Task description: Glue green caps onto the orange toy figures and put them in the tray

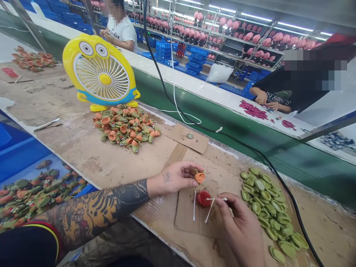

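Note:
My left hand [182, 176] pinches a small figurine [199, 177] whose orange hollow end faces up; its far part is hidden by my fingers. Between thumb and fingers of my right hand [240, 226] is a cotton swab [217, 199], its left tip over a small pot of red liquid [204, 198]. Two more swabs lie near the pot, one left of it [194, 206] and another slanting below it [209, 212]. All this is above a flat cardboard piece [191, 222] on the bench.
Figurines lie in a pile [125, 128] before a yellow fan [100, 72]. Green oval pieces [264, 200] spread to the right, beside a black cable [289, 185]. A blue bin [16, 148] of figurines stands lower left. Two people [122, 29] [303, 81] sit across the green conveyor side.

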The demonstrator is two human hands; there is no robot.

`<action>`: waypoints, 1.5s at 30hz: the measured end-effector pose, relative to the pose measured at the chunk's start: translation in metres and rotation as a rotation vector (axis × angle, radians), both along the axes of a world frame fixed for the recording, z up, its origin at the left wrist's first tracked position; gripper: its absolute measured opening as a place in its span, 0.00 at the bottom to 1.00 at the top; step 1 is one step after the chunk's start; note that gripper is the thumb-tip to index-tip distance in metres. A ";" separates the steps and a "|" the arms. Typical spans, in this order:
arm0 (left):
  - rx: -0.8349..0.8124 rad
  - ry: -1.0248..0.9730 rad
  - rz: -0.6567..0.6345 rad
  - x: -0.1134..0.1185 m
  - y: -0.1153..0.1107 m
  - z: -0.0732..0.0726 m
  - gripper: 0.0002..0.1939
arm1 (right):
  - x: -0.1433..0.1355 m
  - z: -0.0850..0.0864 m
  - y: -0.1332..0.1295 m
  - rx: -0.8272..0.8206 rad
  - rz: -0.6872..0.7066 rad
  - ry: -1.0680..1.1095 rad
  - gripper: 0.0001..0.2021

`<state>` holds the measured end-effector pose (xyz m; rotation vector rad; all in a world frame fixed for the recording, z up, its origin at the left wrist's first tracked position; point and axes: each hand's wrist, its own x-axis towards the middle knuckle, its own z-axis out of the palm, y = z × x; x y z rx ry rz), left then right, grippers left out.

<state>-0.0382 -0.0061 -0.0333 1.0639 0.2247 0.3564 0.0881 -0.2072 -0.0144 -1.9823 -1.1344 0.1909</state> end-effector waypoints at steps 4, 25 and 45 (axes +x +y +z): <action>0.036 0.001 -0.009 0.000 -0.002 0.000 0.22 | 0.000 0.001 0.002 -0.043 -0.003 -0.006 0.15; 0.127 -0.038 -0.050 0.002 -0.005 -0.011 0.14 | -0.025 0.017 0.033 0.344 -0.129 0.406 0.15; 0.129 -0.031 -0.057 0.003 -0.009 -0.014 0.16 | -0.020 0.006 0.035 0.236 -0.235 0.358 0.21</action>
